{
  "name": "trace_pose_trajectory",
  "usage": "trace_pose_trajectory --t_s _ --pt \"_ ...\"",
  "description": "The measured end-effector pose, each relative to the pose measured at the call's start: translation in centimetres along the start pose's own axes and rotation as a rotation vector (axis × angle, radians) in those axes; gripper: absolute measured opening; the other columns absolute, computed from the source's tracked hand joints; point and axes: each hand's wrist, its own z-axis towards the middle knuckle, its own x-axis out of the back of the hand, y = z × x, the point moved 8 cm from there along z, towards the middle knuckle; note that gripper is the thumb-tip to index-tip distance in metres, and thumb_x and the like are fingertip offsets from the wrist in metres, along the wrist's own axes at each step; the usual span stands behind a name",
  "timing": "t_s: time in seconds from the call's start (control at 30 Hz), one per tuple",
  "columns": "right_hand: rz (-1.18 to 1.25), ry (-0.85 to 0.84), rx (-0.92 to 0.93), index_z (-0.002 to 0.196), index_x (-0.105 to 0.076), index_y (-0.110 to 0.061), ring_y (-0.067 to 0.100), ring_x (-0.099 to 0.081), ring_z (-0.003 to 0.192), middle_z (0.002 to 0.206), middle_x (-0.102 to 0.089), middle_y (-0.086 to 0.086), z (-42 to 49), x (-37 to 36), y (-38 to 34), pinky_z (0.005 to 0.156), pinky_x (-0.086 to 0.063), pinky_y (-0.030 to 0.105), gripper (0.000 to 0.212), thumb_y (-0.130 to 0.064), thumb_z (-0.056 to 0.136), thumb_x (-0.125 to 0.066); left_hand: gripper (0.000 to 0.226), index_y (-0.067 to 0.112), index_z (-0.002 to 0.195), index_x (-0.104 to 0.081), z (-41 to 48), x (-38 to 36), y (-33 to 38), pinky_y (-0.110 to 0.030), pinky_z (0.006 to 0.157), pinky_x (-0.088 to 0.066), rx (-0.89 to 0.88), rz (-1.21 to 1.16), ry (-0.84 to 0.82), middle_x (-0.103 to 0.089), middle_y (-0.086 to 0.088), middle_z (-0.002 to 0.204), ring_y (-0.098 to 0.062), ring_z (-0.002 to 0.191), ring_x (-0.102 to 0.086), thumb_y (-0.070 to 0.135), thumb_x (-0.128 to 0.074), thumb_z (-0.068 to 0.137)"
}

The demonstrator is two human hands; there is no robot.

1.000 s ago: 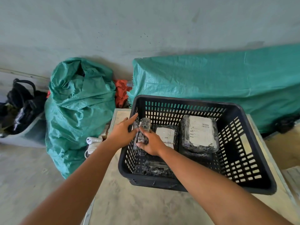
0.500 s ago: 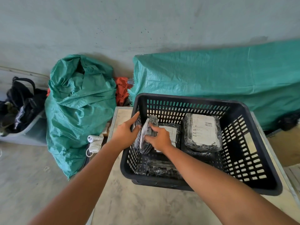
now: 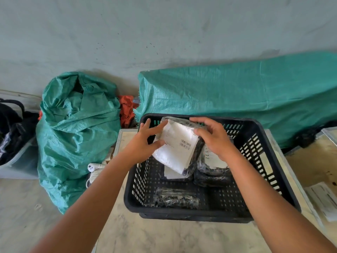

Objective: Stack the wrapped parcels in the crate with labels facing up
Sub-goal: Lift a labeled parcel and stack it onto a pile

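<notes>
A black slatted crate (image 3: pixel 262 181) stands on a pale table. Above its left half both hands hold one black wrapped parcel (image 3: pixel 177 146), tilted, its white label facing me. My left hand (image 3: pixel 144 143) grips the parcel's left edge; my right hand (image 3: pixel 214 138) grips its top right corner. Under it lies another parcel (image 3: pixel 173 174) with a white label showing. A stack of labelled parcels (image 3: pixel 213 167) sits to the right, partly hidden by my right wrist. A small dark wrapped parcel (image 3: pixel 176 198) lies by the crate's near wall.
A full green woven sack (image 3: pixel 76 132) stands left of the table, with a white device (image 3: pixel 93 168) at its foot. A green tarp (image 3: pixel 237 99) covers something behind the crate. Papers (image 3: pixel 322 199) lie on a wooden surface at the right. A dark bag (image 3: pixel 11 128) sits at far left.
The parcel stood on edge at the crate's left wall. Both hands have lifted it and turned it, so its label now faces up toward me.
</notes>
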Motion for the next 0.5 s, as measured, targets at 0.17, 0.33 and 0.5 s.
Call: trace_pose_trajectory --t_s 0.17,0.33,0.5 --pt "0.128 0.025 -0.015 0.106 -0.074 -0.038 0.025 -0.051 0.082 0.088 -0.055 0.030 0.4 2.9 -2.8 0.079 -0.042 0.041 0.033 -0.038 0.074 -0.066 0.072 0.048 0.140 -0.056 0.6 -1.2 2.9 -0.041 0.120 -0.033 -0.121 -0.497 -0.103 -0.040 0.009 0.160 -0.008 0.152 -0.025 0.018 -0.082 0.080" --pt "0.245 0.089 0.008 0.117 -0.071 -0.032 0.019 -0.069 0.106 0.110 -0.073 0.009 0.5 4.5 -3.5 0.099 -0.049 0.037 0.038 -0.039 0.081 -0.080 0.059 0.035 0.133 -0.067 1.0 -1.5 3.6 -0.032 0.100 -0.054 -0.114 -0.703 -0.109 -0.059 0.012 0.145 -0.010 0.132 -0.056 0.010 -0.078 0.081" --pt "0.248 0.092 0.139 0.136 -0.061 -0.027 0.008 -0.070 0.106 0.129 -0.063 0.008 -0.4 4.3 -4.0 0.088 -0.056 0.025 0.062 -0.034 0.078 -0.082 0.060 0.034 0.134 -0.067 1.0 -1.2 3.2 -0.030 0.097 -0.055 -0.083 -0.859 -0.066 -0.058 0.014 0.146 -0.009 0.130 -0.058 0.003 -0.073 0.083"
